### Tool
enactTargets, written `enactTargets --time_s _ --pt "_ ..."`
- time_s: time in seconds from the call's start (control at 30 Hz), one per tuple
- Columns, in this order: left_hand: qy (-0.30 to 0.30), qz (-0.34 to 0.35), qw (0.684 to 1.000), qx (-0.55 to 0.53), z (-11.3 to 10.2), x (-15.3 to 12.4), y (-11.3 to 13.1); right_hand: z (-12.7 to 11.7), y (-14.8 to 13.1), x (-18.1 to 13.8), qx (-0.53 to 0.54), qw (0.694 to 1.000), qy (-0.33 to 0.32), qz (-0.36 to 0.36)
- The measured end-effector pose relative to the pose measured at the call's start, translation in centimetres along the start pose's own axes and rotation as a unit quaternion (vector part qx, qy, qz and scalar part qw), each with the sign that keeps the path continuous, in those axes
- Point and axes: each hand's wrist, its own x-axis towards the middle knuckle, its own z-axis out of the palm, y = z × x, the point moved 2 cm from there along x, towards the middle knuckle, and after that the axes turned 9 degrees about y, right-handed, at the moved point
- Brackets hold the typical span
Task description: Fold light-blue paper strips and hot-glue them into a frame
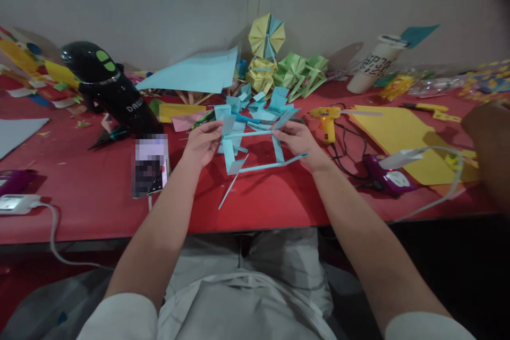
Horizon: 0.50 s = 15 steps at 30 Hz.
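Observation:
Between my two hands is a light-blue paper frame [258,168], made of thin rolled or folded strips with flaps at its corners. My left hand [204,142] pinches its left upper corner. On the other side, my right hand [297,141] grips the right upper corner, thumb and fingers closed on the paper. A thin blue strip [229,191] slants down from the frame's lower left corner. Just behind the frame lie several folded light-blue paper pieces [274,101], partly hidden by it.
A yellow glue gun [327,122] with a cord lies right of my right hand, beside yellow paper sheets [402,141] and a purple power socket [388,176]. On the left are a phone [150,164] and a black bottle [115,90]. Yellow and green paper models [266,37] stand by the wall.

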Motion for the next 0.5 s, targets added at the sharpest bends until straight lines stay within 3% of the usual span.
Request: enactTargets --time_s 0.5 --pt "0.029 0.022 0.998 0.043 0.05 -0.36 0.11 -0.8 -0.34 0.45 0.002 1.0 0.028 -0.004"
